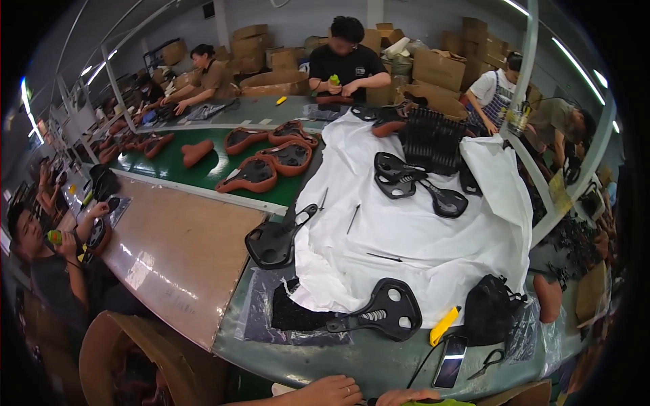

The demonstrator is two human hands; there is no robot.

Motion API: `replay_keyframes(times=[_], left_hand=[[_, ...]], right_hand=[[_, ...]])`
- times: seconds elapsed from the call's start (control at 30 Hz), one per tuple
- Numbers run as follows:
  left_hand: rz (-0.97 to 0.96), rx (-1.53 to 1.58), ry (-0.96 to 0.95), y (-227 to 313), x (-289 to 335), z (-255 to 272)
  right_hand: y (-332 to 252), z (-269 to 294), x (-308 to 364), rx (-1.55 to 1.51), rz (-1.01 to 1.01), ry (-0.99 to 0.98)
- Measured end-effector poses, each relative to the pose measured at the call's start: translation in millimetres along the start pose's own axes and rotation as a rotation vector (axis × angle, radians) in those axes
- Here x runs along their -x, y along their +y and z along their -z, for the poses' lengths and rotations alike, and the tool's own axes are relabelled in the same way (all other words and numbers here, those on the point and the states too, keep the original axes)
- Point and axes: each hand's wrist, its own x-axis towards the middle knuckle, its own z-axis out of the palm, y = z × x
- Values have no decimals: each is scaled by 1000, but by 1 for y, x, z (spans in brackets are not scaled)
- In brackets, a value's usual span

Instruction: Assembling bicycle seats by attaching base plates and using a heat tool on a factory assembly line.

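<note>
My left hand (332,390) is at the lower edge, a ring on one finger, its fingers curled; what they hold, if anything, is cut off. Beside it, my right hand (407,396) closes on a lime-green tool (440,402), mostly out of the picture. Just beyond them on the green table lies a black bicycle saddle base (387,310) with oval cutouts, its narrow end on a dark cloth (294,311). A yellow utility knife (445,326), a phone (449,362) and scissors (486,363) lie to the right.
A white sheet (420,237) carries more saddle bases (443,197), cable ties (384,257) and a black stack (433,141). Brown saddles (291,157) sit on the green conveyor (176,162). Co-workers (345,64) stand around. A cardboard box (128,345) stands lower left, a metal post (531,40) right.
</note>
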Motion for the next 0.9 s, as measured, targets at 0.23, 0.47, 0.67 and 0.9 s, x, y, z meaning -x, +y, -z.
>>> replay_keyframes(times=[0.23, 0.47, 0.67, 0.9], left_hand=[[9, 48, -21, -22, 8, 0], [396, -301, 39, -214, -38, 117], [945, -154, 806, -533, 6, 244], [1135, -221, 794, -566, -19, 216]], right_hand=[[-10, -14, -30, -28, 7, 1], [-45, -50, -41, 113, -38, 352], [-24, -3, -28, 215, 324, 242], [-30, -5, -16, 380, 332, 391]])
